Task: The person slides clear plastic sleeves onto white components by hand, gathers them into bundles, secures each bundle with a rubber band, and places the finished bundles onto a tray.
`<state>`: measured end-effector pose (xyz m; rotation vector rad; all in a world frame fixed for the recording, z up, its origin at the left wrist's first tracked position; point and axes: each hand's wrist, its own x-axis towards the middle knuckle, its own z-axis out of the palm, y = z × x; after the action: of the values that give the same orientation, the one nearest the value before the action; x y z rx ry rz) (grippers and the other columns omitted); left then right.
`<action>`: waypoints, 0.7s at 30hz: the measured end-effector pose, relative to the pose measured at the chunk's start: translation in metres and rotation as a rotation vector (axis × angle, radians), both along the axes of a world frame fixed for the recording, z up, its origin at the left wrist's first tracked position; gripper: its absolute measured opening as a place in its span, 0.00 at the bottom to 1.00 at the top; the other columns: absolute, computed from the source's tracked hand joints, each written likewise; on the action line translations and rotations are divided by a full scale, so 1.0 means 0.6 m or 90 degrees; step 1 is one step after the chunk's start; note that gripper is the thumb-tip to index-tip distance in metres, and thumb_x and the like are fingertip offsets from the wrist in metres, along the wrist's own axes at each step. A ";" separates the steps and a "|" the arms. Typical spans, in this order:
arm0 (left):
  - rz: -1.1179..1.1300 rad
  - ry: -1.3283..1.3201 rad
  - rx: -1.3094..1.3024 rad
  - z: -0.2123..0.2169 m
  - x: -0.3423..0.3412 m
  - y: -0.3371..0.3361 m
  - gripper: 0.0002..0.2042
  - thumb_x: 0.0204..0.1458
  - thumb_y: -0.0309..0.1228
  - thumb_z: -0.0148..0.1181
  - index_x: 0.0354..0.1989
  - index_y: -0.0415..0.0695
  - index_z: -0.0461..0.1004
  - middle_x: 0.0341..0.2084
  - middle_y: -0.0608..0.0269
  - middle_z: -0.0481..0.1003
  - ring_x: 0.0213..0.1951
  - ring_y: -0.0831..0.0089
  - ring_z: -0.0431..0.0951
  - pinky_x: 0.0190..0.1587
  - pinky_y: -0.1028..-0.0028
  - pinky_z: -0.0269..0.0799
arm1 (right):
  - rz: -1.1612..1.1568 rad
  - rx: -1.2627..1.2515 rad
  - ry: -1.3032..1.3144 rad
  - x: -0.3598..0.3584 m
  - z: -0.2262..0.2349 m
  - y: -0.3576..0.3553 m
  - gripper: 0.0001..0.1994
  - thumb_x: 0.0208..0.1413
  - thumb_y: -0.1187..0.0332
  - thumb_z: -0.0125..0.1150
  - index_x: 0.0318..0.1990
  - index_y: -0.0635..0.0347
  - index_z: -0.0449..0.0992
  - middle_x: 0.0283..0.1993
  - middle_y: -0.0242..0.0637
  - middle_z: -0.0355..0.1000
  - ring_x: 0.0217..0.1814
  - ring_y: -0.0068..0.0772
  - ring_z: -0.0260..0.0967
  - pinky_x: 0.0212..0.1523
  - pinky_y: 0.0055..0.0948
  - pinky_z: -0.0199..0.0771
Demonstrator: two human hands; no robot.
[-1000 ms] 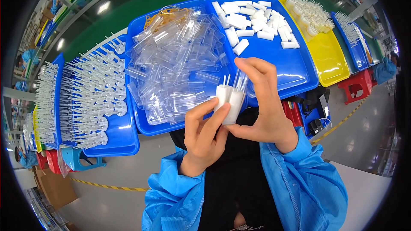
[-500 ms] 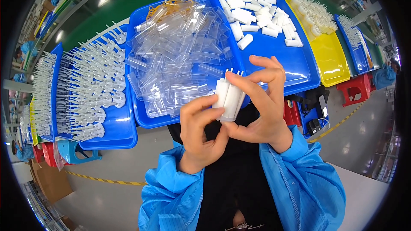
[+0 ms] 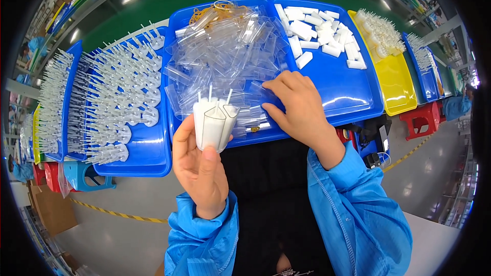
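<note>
White bundle w/ pins (image 3: 210, 130) now held by L hand (image 3: 200, 174) alone, fingers curled round, nr front of blue tray (image 3: 273, 134); R hand (image 3: 296, 105) moved off to clear sleeves (image 3: 225, 61), part-spread, grip can't be confirmed; support's thus one-handed.

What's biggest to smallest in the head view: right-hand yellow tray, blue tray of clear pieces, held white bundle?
1. Blue tray of clear pieces
2. Yellow tray
3. White bundle, though nearness to the camera makes it look bigger

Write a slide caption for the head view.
Left hand holds a white assembly, pins up; right hand is at clear sleeves in a blue tray.
</note>
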<state>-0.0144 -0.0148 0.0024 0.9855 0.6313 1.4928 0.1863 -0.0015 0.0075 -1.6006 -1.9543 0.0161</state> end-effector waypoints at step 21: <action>0.000 0.098 0.172 -0.021 0.068 0.000 0.18 0.49 0.15 0.61 0.50 0.35 0.69 0.53 0.50 0.64 0.55 0.64 0.70 0.52 0.67 0.74 | 0.291 -0.017 0.455 0.020 0.036 -0.076 0.11 0.51 0.68 0.63 0.42 0.57 0.73 0.58 0.46 0.70 0.69 0.54 0.56 0.62 0.46 0.60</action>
<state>0.0262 -0.0146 -0.0099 1.3178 0.5473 1.5385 0.1982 -0.0472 0.0291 -0.9303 -1.6779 0.6995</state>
